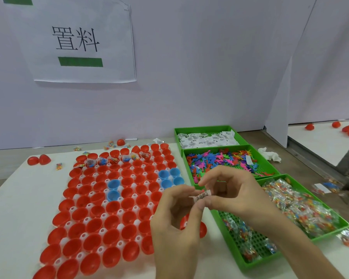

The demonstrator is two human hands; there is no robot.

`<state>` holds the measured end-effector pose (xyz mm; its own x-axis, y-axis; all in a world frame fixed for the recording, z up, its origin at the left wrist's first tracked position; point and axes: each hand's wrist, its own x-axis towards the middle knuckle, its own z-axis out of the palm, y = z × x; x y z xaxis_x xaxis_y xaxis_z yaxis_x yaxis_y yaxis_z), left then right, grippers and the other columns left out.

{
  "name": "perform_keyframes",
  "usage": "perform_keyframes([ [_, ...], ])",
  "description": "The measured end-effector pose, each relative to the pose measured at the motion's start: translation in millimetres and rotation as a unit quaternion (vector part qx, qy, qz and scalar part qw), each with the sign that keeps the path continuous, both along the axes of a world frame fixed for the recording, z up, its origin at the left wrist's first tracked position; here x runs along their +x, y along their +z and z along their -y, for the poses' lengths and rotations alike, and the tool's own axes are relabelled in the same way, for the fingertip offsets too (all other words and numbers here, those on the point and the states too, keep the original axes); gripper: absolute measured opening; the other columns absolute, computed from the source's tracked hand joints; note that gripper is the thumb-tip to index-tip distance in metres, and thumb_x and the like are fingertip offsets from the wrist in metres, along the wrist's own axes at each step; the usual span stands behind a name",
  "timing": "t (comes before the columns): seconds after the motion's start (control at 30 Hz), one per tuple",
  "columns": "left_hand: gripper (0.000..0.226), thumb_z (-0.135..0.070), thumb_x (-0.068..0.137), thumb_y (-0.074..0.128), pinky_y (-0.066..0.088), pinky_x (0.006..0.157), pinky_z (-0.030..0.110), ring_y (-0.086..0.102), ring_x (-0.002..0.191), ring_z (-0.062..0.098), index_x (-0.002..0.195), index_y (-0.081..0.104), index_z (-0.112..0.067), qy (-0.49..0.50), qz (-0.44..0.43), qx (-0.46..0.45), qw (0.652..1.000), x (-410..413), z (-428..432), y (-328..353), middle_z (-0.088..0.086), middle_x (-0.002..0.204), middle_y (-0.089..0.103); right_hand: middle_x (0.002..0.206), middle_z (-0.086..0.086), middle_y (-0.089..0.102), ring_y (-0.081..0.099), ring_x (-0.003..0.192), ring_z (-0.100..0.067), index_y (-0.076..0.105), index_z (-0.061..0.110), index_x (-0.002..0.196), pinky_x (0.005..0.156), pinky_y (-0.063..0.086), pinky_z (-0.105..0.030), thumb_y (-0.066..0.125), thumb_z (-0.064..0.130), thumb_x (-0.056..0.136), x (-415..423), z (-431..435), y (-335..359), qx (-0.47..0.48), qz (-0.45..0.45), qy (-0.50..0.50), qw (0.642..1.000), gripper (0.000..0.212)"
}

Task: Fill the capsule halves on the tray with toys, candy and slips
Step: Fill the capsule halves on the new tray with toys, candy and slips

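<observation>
Both hands are up over the right edge of the tray (86,220), sharing one slip (201,195). I see the left hand (175,216) pinching the slip's left end between thumb and forefinger, the other fingers curled under and holding nothing else. The right hand (232,190) pinches the right end the same way, remaining fingers loosely bent above it. The slip is a small white printed strip. Its long axis runs roughly left to right, with the right end a little higher, and the printed face is turned up toward the camera. It hangs in the air between the tray and the candy bin (330,235), touching nothing but fingers. Below, the tray is packed with red halves (113,206), open side up, plus a few blue halves (113,184). Only some cups in the back rows (113,160) show contents. To the right are three green bins in a line: the slip bin (201,128) is farthest, the toy bin (270,165) is in the middle, and the candy bin is nearest. I can't read the slip's print.
</observation>
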<state>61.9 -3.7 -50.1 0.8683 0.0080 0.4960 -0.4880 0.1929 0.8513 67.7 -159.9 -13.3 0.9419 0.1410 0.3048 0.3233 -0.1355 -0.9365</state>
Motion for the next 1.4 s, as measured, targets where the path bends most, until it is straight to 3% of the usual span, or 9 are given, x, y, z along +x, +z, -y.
perform_keyframes([
  [0.23, 0.02, -0.009, 0.075, 0.072, 0.056, 0.064, 0.029, 0.067, 0.072, 0.018, 0.084, 0.069, -0.027, -0.11, -0.06, 0.001, 0.992, 1.7, -0.1, 0.5, 0.007, 0.082, 0.071, 0.086, -0.002, 0.068, 0.067, 0.081, -0.017, 0.074, 0.021, 0.103, 0.073, 0.054, -0.024, 0.083, 0.025, 0.08, -0.6, 35.7, 6.3, -0.066, -0.091, 0.055, 0.992, 0.026],
  [0.37, 0.02, -0.001, 0.078, 0.072, 0.057, 0.068, 0.033, 0.065, 0.072, 0.018, 0.091, 0.069, -0.016, -0.311, -0.117, -0.037, 0.942, 1.6, 0.4, 3.7, 0.007, 0.084, 0.071, 0.08, 0.001, 0.073, 0.068, 0.076, -0.017, 0.077, 0.025, 0.085, 0.07, 0.055, -0.024, 0.071, 0.02, 0.087, 16.7, 53.2, -3.5, -0.011, -0.086, -0.2, 0.976, 0.008],
  [0.47, 0.025, -0.002, 0.079, 0.072, 0.056, 0.075, 0.031, 0.067, 0.077, 0.016, 0.096, 0.07, -0.02, -0.43, -0.158, -0.041, 0.888, -2.9, 3.8, 3.1, 0.005, 0.086, 0.072, 0.082, 0.007, 0.072, 0.067, 0.078, -0.014, 0.076, 0.027, 0.083, 0.073, 0.052, -0.027, 0.072, 0.013, 0.09, 34.5, 63.3, -13.7, -0.131, -0.074, -0.344, 0.927, 0.016],
  [0.63, 0.026, -0.004, 0.077, 0.072, 0.052, 0.078, 0.026, 0.067, 0.079, 0.015, 0.096, 0.073, -0.022, -0.511, -0.232, -0.074, 0.825, -8.7, 9.4, 2.7, 0.004, 0.086, 0.072, 0.103, 0.01, 0.067, 0.06, 0.092, -0.006, 0.072, 0.028, 0.101, 0.07, 0.042, -0.021, 0.073, 0.022, 0.089, 72.6, 69.0, -22.1, -0.316, -0.131, -0.31, 0.887, 0.014],
  [0.73, 0.025, -0.003, 0.08, 0.071, 0.052, 0.079, 0.027, 0.068, 0.083, 0.016, 0.098, 0.073, -0.02, -0.52, -0.271, -0.08, 0.806, -6.5, 9.0, 2.0, 0.004, 0.089, 0.072, 0.106, 0.007, 0.064, 0.06, 0.089, -0.009, 0.071, 0.023, 0.108, 0.066, 0.043, -0.019, 0.076, 0.023, 0.087, 92.7, 70.6, -29.3, -0.386, -0.173, -0.288, 0.859, 0.022],
  [0.87, 0.024, -0.002, 0.079, 0.073, 0.053, 0.077, 0.03, 0.067, 0.079, 0.018, 0.098, 0.071, -0.016, -0.511, -0.311, -0.1, 0.795, 0.7, 4.7, 1.3, 0.007, 0.089, 0.072, 0.088, 0.006, 0.069, 0.06, 0.074, -0.003, 0.072, 0.026, 0.081, 0.056, 0.04, -0.017, 0.081, 0.027, 0.082, 98.4, 72.7, -34.0, -0.407, -0.165, -0.299, 0.847, 0.01],
  [1.0, 0.037, 0.005, 0.073, 0.072, 0.056, 0.072, 0.032, 0.066, 0.072, 0.019, 0.106, 0.059, -0.006, -0.508, -0.341, -0.205, 0.764, 1.8, 0.4, -0.5, 0.009, 0.082, 0.068, 0.078, 0.014, 0.068, 0.059, 0.073, 0.001, 0.071, 0.032, 0.072, 0.057, 0.038, -0.015, 0.081, 0.032, 0.081, 89.1, 72.0, -34.1, -0.396, -0.133, -0.314, 0.853, 0.014],
  [1.2, 0.054, 0.004, 0.038, 0.095, 0.059, 0.062, 0.035, 0.064, 0.062, 0.023, 0.087, 0.076, -0.007, -0.432, -0.344, -0.317, 0.771, 5.1, -5.7, 6.5, 0.014, 0.078, 0.065, 0.076, 0.013, 0.069, 0.064, 0.078, -0.004, 0.072, 0.029, 0.071, 0.059, 0.039, -0.016, 0.082, 0.026, 0.081, 79.0, 66.4, -28.9, -0.346, -0.121, -0.302, 0.88, 0.014],
  [1.4, 0.064, 0.01, 0.035, 0.093, 0.059, 0.06, 0.036, 0.066, 0.061, 0.025, 0.094, 0.073, -0.004, -0.41, -0.343, -0.376, 0.757, 8.7, -8.7, 4.5, 0.015, 0.081, 0.066, 0.077, 0.016, 0.068, 0.059, 0.075, 0.004, 0.068, 0.03, 0.071, 0.063, 0.039, -0.015, 0.082, 0.024, 0.08, 68.8, 57.5, -21.2, -0.303, -0.049, -0.317, 0.897, 0.018],
])
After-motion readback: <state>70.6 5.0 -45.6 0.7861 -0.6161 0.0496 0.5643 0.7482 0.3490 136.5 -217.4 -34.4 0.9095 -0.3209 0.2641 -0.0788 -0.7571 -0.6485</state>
